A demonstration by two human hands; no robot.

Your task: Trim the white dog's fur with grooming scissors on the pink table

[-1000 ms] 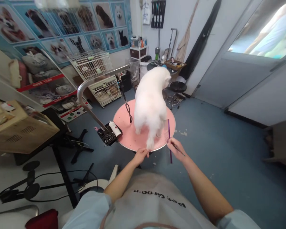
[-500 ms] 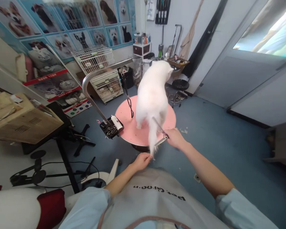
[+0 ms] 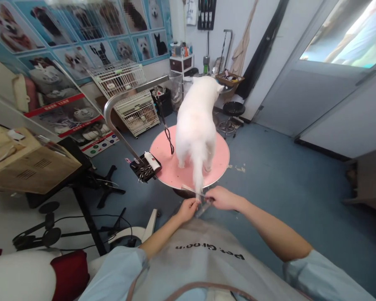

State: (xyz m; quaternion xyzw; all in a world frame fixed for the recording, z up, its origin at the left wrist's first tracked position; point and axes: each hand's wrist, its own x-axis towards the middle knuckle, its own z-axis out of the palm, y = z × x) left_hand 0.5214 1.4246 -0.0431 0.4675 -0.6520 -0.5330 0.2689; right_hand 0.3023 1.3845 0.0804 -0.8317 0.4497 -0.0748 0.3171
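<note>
A white dog (image 3: pixel 196 113) stands on a round pink table (image 3: pixel 161 167), its back end towards me and its head turned away. My left hand (image 3: pixel 187 210) pinches the tip of the dog's tail (image 3: pixel 197 167), which is drawn out towards me past the table edge. My right hand (image 3: pixel 223 198) is wrapped round a pair of scissors (image 3: pixel 203 195) just beside the tail tip. The scissors' blades look spread apart, one pointing left across the tail, the other down and left; motion blurs them.
A metal grooming arm (image 3: pixel 122 96) with a hanging dark loop rises at the table's left. Its black tray (image 3: pixel 146 167) holds a white bottle and several scissors. White cages (image 3: pixel 138 113), a black stool (image 3: pixel 234 109) and a wooden box (image 3: pixel 31 163) stand around. Pale tufts lie on the floor.
My right hand has moved down and left with the scissors, from beside the middle of the tail to near its tip. The left hand keeps its pinch on the tail. The view shifted slightly.
</note>
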